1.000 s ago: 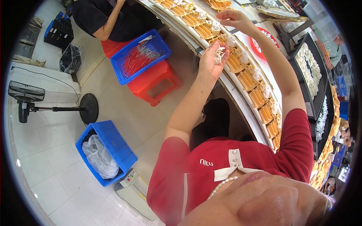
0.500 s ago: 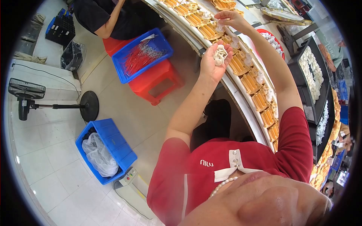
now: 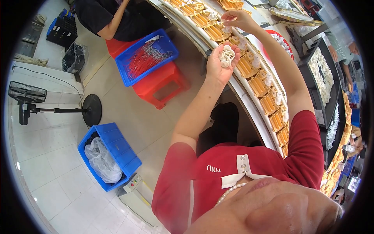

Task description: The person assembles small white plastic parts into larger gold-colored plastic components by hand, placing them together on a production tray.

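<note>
My left hand [image 3: 219, 69] is turned palm up with its fingers curled around several small white ring-shaped parts [image 3: 226, 56]. It hovers at the near edge of a long work line [image 3: 245, 89]. Farther along, my right hand [image 3: 242, 20] reaches over a row of orange-yellow plastic shells [image 3: 268, 105]. Its thumb and fingers look apart, just above a small whitish part [image 3: 227, 29] beside one orange-yellow shell [image 3: 216, 32]. Whether the fingertips touch that part is hard to tell. More whitish pieces [image 3: 269, 79] sit along the shells.
A red round tray [image 3: 291, 54] of white parts and black trays [image 3: 316, 82] lie beyond my right arm. At left are a red stool [image 3: 159, 87], a blue bin [image 3: 128, 78] of red-and-metal pieces, a fan [image 3: 27, 91] and a blue crate [image 3: 117, 146]. A co-worker [image 3: 97, 17] sits at upper left.
My right hand has shifted very slightly, its fingers still over the same spot. My left hand and its parts have tilted a little. People at the far right have moved.
</note>
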The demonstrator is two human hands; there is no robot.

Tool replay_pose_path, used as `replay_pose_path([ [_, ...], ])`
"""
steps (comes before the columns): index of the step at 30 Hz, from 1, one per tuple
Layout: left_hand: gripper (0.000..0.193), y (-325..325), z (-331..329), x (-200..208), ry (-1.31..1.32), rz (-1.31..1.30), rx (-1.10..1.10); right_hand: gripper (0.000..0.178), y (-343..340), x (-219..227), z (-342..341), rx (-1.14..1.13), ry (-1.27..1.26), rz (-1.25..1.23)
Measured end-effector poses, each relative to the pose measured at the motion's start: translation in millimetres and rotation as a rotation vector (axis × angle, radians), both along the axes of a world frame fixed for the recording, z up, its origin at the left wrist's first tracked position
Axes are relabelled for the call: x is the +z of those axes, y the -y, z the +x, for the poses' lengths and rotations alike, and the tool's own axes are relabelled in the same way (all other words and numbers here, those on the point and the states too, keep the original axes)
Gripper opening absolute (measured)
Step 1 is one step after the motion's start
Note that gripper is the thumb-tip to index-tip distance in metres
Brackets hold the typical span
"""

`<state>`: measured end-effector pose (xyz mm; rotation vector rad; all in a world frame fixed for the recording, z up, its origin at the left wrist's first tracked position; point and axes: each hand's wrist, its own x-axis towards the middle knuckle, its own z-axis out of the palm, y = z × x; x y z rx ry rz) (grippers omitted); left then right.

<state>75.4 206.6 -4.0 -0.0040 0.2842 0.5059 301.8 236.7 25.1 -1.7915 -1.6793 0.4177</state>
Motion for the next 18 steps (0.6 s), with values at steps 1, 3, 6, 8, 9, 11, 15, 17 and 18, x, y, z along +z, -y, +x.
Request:
replay_pose_path([
  [1, 0.027, 0, 0, 0, -0.001, 0.001, -0.003, 0.027, 0, 1, -2, -0.011, 0.060, 0.008],
  [3, 0.028, 0, 1, -1, 0.019, -0.003, -0.002, 0.028, -1, 4, -6, -0.032, 0.071, -0.031],
  [6, 0.028, -1, 0, -2, 0.028, 0.014, -0.003, 0.027, 2, 10, -13, -0.095, 0.202, -0.011],
  [8, 0.028, -1, -1, -1, 0.048, 0.015, -0.010, 0.026, 9, 14, -18, -0.141, 0.321, 0.046],
  [9, 0.028, -1, -2, -1, 0.069, 0.018, -0.011, 0.025, 16, 22, -28, -0.097, 0.198, 0.047],
  [11, 0.028, -1, -3, 0, 0.065, -0.006, 0.002, 0.024, 32, 33, -43, -0.052, 0.075, 0.045],
  [15, 0.027, 3, 1, 6, 0.097, 0.008, -0.004, 0.020, 67, 46, -64, 0.097, -0.049, -0.168],
  [17, 0.026, 5, 5, 4, 0.118, -0.010, -0.009, 0.023, 80, 58, -83, 0.125, 0.187, 0.040],
  [18, 0.026, 7, 6, 6, 0.138, -0.022, -0.013, 0.023, 84, 60, -81, 0.121, 0.187, 0.038],
])
